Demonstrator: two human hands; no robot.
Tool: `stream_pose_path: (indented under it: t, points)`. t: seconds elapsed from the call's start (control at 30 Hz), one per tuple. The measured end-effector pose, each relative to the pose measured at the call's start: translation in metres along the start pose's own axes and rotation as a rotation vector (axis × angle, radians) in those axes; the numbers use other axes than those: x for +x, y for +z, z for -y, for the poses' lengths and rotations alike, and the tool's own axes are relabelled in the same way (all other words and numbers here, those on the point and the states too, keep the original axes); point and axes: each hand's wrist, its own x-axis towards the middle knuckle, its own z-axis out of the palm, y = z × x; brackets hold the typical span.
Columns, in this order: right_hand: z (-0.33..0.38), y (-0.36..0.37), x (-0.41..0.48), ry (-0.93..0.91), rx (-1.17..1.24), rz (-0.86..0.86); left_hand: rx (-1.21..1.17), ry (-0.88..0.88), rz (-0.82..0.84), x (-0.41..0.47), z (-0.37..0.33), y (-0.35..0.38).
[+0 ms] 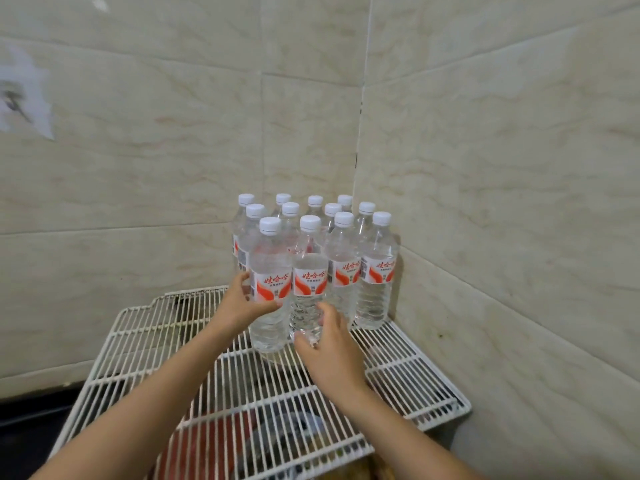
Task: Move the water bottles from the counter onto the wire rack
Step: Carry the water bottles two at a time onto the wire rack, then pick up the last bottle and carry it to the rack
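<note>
Several clear water bottles with white caps and red-and-white labels stand upright in rows on the white wire rack (145,344), packed into the tiled corner. My left hand (239,303) wraps the front-left bottle (270,289) at label height. My right hand (329,344) grips the lower body of the bottle beside it (309,282). Both bottles stand on the rack wires, touching their neighbours. A further front-row bottle (375,271) stands at the right end near the wall.
Tiled walls (485,202) close in behind and on the right of the rack. Under the rack wires lie blurred red and dark items (214,445). A dark surface (31,427) shows at the lower left. The rack's left and front parts carry no bottles.
</note>
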Motion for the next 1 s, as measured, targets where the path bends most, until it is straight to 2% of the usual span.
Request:
stream_pose_path:
  t: [0.13,0.33,0.47,0.63,0.73,0.83,1.0]
  points:
    - [0.014,0.004,-0.008,-0.083,0.046,0.067,0.119,-0.080,-0.028,-0.037,0.010,-0.009]
    - [0.050,0.034,-0.035,-0.217,0.142,0.255,0.223,-0.164,-0.279,-0.113,0.034,-0.066]
    - [0.082,0.066,-0.082,-0.388,0.275,0.406,0.224,-0.194,-0.519,-0.196,0.056,-0.107]
    - [0.105,0.103,-0.159,-0.571,0.406,0.576,0.214,-0.333,-0.870,-0.326,0.096,-0.137]
    - [0.111,0.125,-0.201,-0.603,0.379,0.711,0.214,-0.463,-1.017,-0.403,0.113,-0.138]
    - [0.124,0.144,-0.238,-0.645,0.300,0.843,0.222,-0.519,-1.158,-0.467,0.119,-0.142]
    - [0.150,0.170,-0.289,-0.718,0.242,0.946,0.170,-0.611,-1.331,-0.556,0.135,-0.158]
